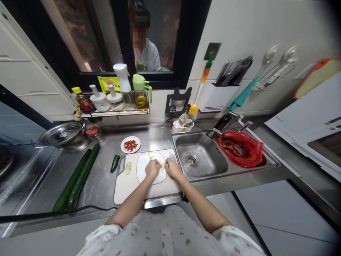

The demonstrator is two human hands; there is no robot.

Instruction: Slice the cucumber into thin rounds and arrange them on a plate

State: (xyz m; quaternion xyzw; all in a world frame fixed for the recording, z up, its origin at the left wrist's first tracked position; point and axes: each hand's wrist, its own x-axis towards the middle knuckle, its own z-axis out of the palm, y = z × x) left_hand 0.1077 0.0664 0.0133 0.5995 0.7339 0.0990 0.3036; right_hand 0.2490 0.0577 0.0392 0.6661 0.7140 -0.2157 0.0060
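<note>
Over a white plate (142, 174), my left hand (152, 169) and my right hand (172, 168) meet with fingertips pinched. Pale green cucumber slices (162, 166) show between them, and both hands appear closed on these. More slices (151, 156) lie at the plate's far rim. The plate rests on a cutting board (122, 192), where a short row of cucumber slices (128, 168) lies at the left. A knife blade (171, 156) shows just beyond my right hand, partly hidden by it. Beside the board's handle is a cut cucumber end (115, 163).
Two whole cucumbers (77, 181) lie on the left counter, near a lidded pot (64, 137). A small dish of chopped red chili (130, 145) stands behind the board. To the right are the sink (199, 156) and a red plastic bag (242, 149).
</note>
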